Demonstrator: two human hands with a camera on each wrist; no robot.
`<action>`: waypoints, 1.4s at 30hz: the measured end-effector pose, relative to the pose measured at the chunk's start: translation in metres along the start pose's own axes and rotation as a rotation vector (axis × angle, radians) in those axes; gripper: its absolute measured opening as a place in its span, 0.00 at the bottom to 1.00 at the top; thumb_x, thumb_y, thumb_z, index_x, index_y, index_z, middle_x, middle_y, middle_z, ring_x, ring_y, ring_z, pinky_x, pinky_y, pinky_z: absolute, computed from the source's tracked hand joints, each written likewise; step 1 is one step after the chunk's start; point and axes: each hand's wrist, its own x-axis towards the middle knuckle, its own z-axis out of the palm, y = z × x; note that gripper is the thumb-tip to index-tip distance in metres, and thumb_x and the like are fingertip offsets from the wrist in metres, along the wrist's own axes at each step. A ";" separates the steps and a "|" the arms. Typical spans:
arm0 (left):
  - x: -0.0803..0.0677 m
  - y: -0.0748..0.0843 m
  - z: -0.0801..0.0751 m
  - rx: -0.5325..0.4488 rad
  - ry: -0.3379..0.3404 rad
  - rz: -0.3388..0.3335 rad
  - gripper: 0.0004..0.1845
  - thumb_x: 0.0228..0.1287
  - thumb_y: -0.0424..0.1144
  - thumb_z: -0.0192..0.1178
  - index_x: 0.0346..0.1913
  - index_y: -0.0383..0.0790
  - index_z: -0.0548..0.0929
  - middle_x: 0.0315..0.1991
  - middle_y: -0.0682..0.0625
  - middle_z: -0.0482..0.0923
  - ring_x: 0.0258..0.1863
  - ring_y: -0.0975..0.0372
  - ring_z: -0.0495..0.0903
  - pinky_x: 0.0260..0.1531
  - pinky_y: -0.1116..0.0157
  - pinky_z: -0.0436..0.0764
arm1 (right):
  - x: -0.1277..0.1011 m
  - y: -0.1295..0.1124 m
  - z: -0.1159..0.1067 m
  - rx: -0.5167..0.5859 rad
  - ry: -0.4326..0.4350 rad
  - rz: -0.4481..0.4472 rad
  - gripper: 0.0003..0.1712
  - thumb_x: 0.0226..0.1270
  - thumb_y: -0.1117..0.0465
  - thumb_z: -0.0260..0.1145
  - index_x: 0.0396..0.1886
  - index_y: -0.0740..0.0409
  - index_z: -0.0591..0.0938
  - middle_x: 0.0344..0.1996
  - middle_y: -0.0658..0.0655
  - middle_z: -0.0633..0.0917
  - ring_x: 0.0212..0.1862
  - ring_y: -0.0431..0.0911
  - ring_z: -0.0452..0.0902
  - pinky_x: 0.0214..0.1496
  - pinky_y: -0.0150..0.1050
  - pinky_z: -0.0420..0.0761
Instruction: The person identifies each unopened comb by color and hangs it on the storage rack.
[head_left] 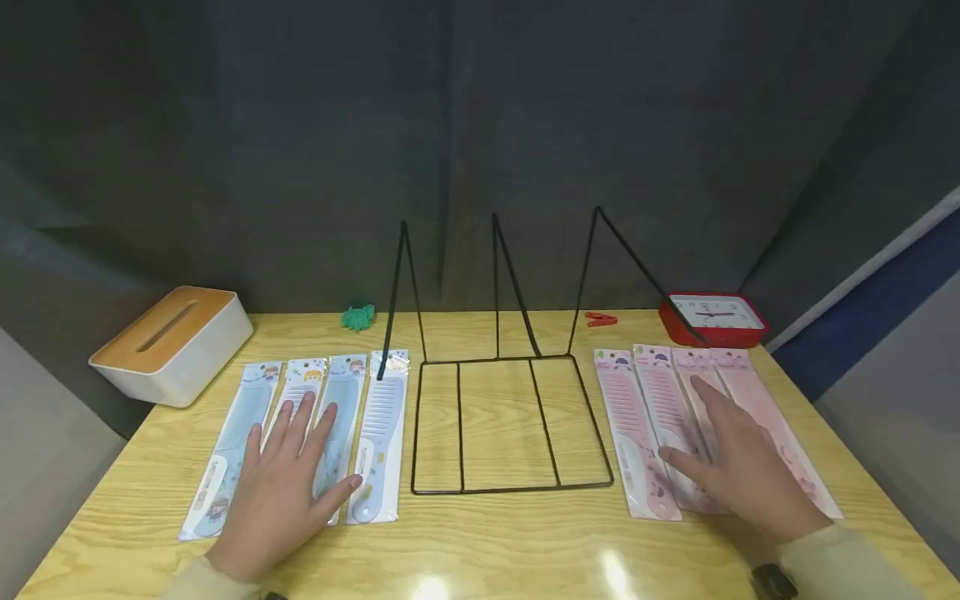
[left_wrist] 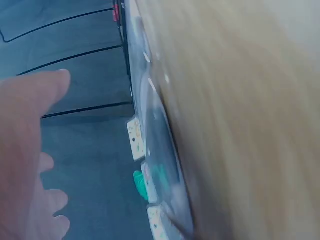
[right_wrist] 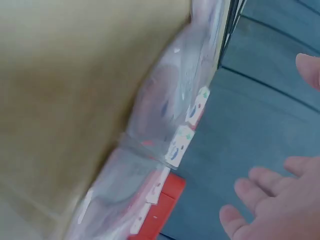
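Note:
Several packaged blue combs (head_left: 378,433) lie side by side on the left of the wooden table (head_left: 510,542). My left hand (head_left: 281,475) lies flat on them, fingers straight and spread, holding nothing. Several packaged pink combs (head_left: 633,425) lie in a row on the right. Over them my right hand (head_left: 735,458) is spread open, fingers straight, touching or just above the packs. A black wire rack (head_left: 502,417) stands between the two rows. In the left wrist view the blue comb packs (left_wrist: 155,165) appear blurred beside my left hand (left_wrist: 25,150). The right wrist view shows the pink comb packs (right_wrist: 170,110) and my right hand (right_wrist: 270,200).
A white tissue box with a wooden lid (head_left: 172,343) sits at the back left. A small green object (head_left: 358,317) and a red clip (head_left: 600,319) lie near the far edge. A red clock (head_left: 712,318) stands at the back right. Dark cloth hangs behind the table.

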 end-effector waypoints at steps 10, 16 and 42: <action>0.017 0.022 0.022 -0.114 -0.116 -0.050 0.49 0.56 0.68 0.66 0.74 0.42 0.66 0.71 0.42 0.68 0.65 0.44 0.69 0.62 0.34 0.55 | 0.075 0.019 0.014 0.153 -0.143 0.200 0.63 0.62 0.39 0.71 0.82 0.56 0.43 0.72 0.72 0.63 0.70 0.70 0.59 0.63 0.72 0.63; 0.025 0.033 0.038 -0.234 -0.163 -0.071 0.53 0.49 0.71 0.69 0.72 0.40 0.69 0.68 0.44 0.71 0.65 0.45 0.69 0.59 0.37 0.59 | 0.110 0.034 0.028 0.122 -0.189 0.262 0.55 0.64 0.41 0.70 0.79 0.60 0.53 0.55 0.68 0.74 0.51 0.60 0.72 0.53 0.61 0.75; 0.045 0.047 0.043 -0.257 -0.339 0.017 0.43 0.48 0.63 0.74 0.67 0.48 0.78 0.67 0.56 0.73 0.56 0.58 0.71 0.42 0.58 0.61 | 0.166 0.054 0.048 0.092 -0.345 0.270 0.33 0.70 0.50 0.63 0.67 0.63 0.71 0.58 0.71 0.75 0.56 0.63 0.71 0.62 0.65 0.68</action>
